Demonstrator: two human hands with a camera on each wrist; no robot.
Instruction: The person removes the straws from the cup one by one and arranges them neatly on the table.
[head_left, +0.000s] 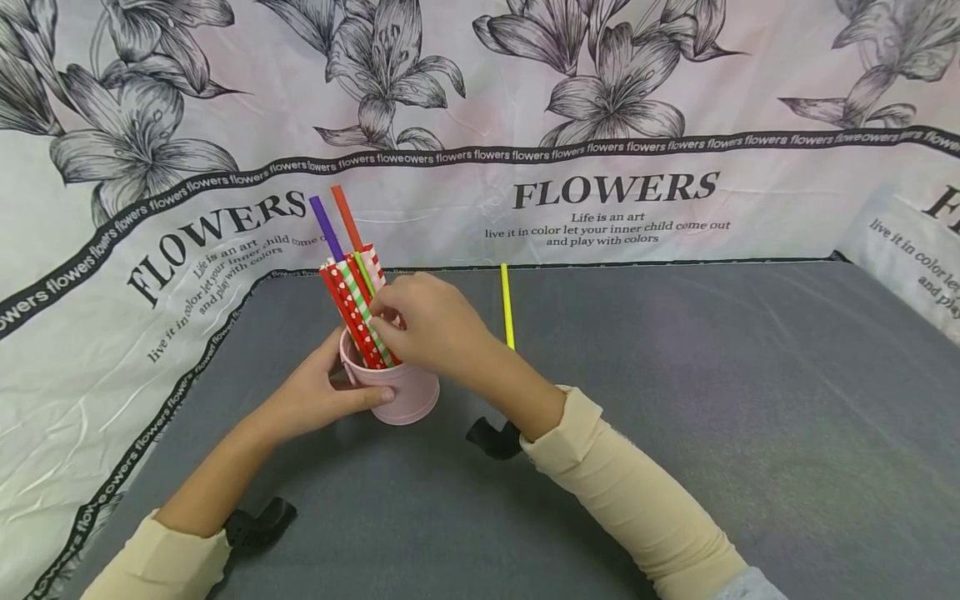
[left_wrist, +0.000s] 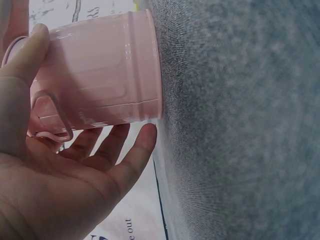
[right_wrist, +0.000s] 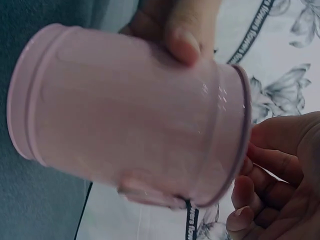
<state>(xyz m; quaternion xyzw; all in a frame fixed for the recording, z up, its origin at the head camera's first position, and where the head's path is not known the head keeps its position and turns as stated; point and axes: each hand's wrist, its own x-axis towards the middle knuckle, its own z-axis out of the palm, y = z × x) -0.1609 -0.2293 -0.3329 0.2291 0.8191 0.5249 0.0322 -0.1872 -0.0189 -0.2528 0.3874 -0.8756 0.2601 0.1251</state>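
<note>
A small pink metal bucket (head_left: pixel 405 393) stands on the grey tabletop with a bundle of drinking straws (head_left: pixel 360 312) leaning in it. My left hand (head_left: pixel 318 392) holds the bucket, thumb across its near wall and fingers round the far side. In the left wrist view its loop handle (left_wrist: pixel 61 117) hangs by my palm. My right hand (head_left: pixel 431 321) is at the rim, thumb and forefinger pinching at a straw among the bundle; the fingertips are partly hidden. A purple straw (head_left: pixel 326 227) and an orange straw (head_left: pixel 347 215) stick up higher than the patterned ones.
One yellow straw (head_left: pixel 507 304) lies on the table behind my right wrist, partly covered by it. Black wrist straps (head_left: pixel 495 437) show beside the cream sleeves. A white flower-printed cloth (head_left: pixel 615 204) rises behind the table and along its left side.
</note>
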